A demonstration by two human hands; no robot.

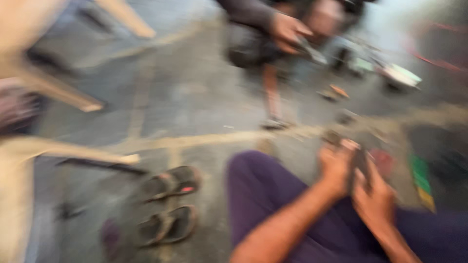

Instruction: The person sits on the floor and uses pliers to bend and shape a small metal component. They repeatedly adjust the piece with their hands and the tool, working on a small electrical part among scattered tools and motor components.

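A small dark thing point(360, 163) sat between the two hands, near and to the right, above the purple-trousered knee point(263, 195). The picture was too blurred to tell what it was. It looked small, hard and light, so it would probably be easy to pinch by its sides. The left hand point(336, 168) curled around its left side, and the right hand point(374, 202) was closed on it from below. To the left, two dark sandals point(168, 204) lay on the grey floor point(195, 97). Far away, another person's hand point(286, 30) held something blurry.
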